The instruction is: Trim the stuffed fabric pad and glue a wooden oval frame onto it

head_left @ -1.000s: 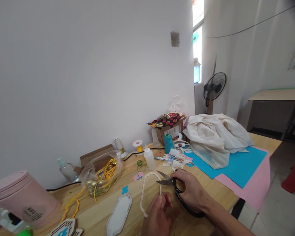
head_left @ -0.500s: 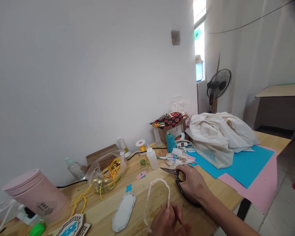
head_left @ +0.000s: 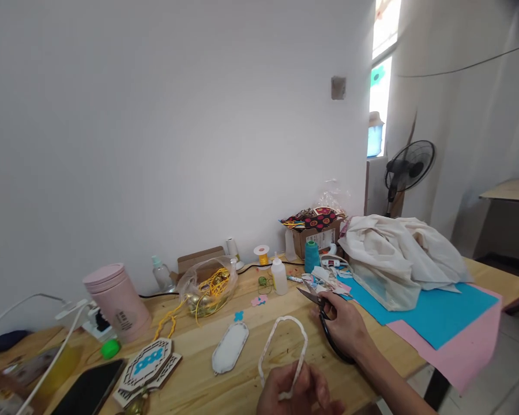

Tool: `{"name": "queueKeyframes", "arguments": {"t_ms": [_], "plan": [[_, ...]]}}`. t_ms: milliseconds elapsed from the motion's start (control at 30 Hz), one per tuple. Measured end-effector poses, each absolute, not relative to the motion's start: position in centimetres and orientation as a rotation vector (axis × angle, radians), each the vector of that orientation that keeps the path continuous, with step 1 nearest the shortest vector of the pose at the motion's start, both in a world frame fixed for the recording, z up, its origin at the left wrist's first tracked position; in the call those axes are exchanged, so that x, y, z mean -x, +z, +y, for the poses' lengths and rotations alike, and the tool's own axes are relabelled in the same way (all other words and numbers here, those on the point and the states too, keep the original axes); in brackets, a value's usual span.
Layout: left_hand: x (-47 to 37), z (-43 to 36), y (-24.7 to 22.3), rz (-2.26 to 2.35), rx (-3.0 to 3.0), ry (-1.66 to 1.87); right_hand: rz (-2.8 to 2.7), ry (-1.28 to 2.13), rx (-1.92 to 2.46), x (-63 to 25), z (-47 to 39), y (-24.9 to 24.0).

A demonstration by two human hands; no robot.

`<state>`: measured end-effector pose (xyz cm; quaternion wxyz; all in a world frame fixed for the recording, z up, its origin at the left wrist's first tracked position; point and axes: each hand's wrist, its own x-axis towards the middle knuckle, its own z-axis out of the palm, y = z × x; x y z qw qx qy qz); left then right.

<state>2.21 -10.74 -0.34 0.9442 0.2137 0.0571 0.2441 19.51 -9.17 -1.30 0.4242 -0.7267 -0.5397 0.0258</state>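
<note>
My left hand [head_left: 296, 389] is closed, pinching a thin whitish loop-shaped strip [head_left: 304, 340] at the table's front edge. The strip's lower part is partly hidden by the fingers. Just to the right, my right hand [head_left: 343, 324] grips black-handled scissors [head_left: 312, 297], their blades pointing up and left, a little apart. The blades do not touch the strip. Left of the strip lies a long white padded piece [head_left: 230, 347] with rounded ends, and above it a small blue flower cutout [head_left: 239, 316].
Around the hands are a white squeeze bottle [head_left: 279, 278], paper scraps [head_left: 322, 279], a teal thread cone [head_left: 312, 257] and blue paper [head_left: 450, 317] under a cloth bundle [head_left: 384, 253]. To the left stand a pink canister [head_left: 123, 308], layered wooden pieces [head_left: 149, 363] and a phone [head_left: 89, 389].
The view has turned left, bringing the phone and charger into sight. The scissor blades have parted slightly. My left hand still holds the strip.
</note>
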Motion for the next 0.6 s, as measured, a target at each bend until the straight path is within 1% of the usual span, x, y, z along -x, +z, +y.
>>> {"name": "queueKeyframes", "arguments": {"t_ms": [200,433,533,600], "plan": [[-2.4,-10.7,-0.1,0.242,-0.507,0.616,-1.382,0.023,1.806,-19.6,-9.2,-1.7],[-2.0,-8.1,-0.1,0.647,-0.537,1.072,-1.419,-0.158,1.729,-19.3,-9.8,-1.1],[-2.4,-7.1,-0.1,0.742,-0.535,1.130,-1.420,-0.175,1.706,-19.1,-10.1,-1.3],[-2.8,-6.6,-0.2,0.779,-0.530,1.142,-1.379,-0.114,1.709,-19.0,-10.4,-1.6]]}}
